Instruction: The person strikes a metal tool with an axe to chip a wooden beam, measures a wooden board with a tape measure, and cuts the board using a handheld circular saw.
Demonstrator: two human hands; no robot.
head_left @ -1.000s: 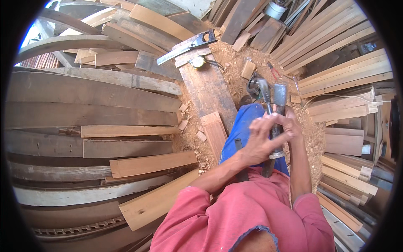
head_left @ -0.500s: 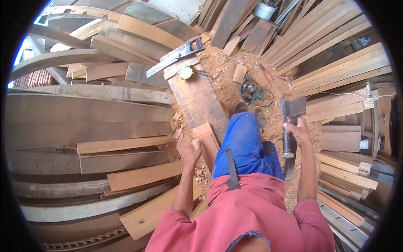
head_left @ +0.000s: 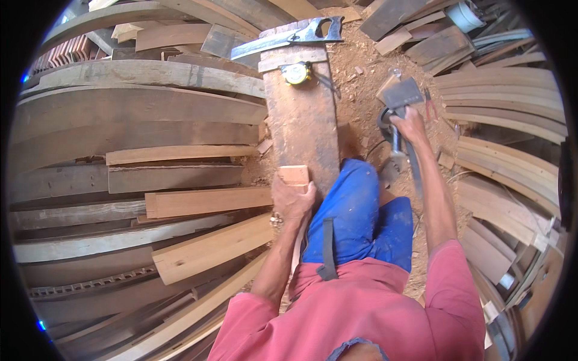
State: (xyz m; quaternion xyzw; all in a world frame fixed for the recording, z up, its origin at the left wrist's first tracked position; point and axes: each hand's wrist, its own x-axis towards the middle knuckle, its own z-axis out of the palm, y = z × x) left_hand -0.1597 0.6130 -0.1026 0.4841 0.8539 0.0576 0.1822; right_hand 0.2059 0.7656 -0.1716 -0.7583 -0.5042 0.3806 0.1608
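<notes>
My left hand [head_left: 294,198] is wrapped around the end of a short wooden board [head_left: 294,174], over the near end of a worn, thick plank [head_left: 301,129]. The rest of that board is mostly hidden by my hand and leg. On the right, my right hand [head_left: 410,127] is closed around an adze [head_left: 402,94], raised above the floor. The adze has a broad dark blade and a round metal end below the hand. A handsaw [head_left: 283,41] lies across the plank's far end, with a yellow tape measure [head_left: 296,73] just nearer, by a wooden strip [head_left: 274,61].
A power tool [head_left: 385,117] lies on the sawdust-covered floor [head_left: 361,84], partly behind the adze. Red-handled pliers [head_left: 430,106] are beside it. Stacked boards [head_left: 180,132] crowd the left; more timber [head_left: 500,102] leans on the right. A white bucket [head_left: 465,17] stands far right.
My right hand has moved forward and slightly left with the adze. My left hand has shifted right, onto the board's end, and the board now points straighter ahead. The view has turned.
</notes>
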